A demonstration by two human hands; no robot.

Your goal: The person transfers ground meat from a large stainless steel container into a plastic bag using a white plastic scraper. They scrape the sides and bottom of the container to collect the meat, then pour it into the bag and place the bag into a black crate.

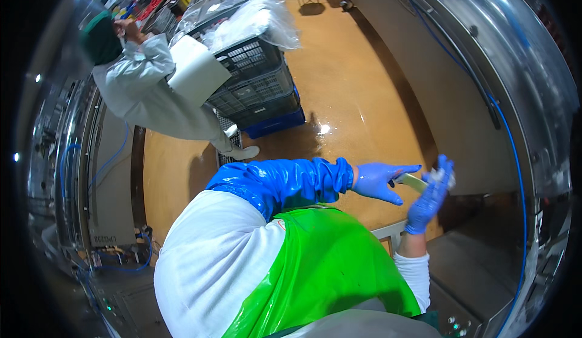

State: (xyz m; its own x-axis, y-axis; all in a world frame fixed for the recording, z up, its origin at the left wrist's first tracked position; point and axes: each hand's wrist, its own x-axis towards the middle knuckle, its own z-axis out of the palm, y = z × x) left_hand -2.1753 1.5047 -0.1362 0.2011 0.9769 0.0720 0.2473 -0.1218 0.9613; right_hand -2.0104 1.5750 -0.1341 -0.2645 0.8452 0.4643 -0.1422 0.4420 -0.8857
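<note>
My left hand [379, 182], in a blue-violet glove below a shiny blue sleeve cover, reaches right with its forefinger stretched out. One end of a flat yellow-green object [413, 183] lies between its fingers; the other end meets my right hand. My right hand [427, 204], gloved alike and with a white sleeve pushed back from the wrist, is raised beside it. White crumpled material [439, 177] shows between and behind its fingers; whether it is cloth, film or foam cannot be told. A bright green apron [327, 256] covers my front.
A person in a pale coat and green head cover [102, 38] stands at upper left. Beside them are stacked dark crates [254, 88] with clear plastic film [259, 19] on top. Steel machinery [514, 33] with a blue hose [514, 142] runs along the right. The orange-brown floor [354, 110] has wet patches.
</note>
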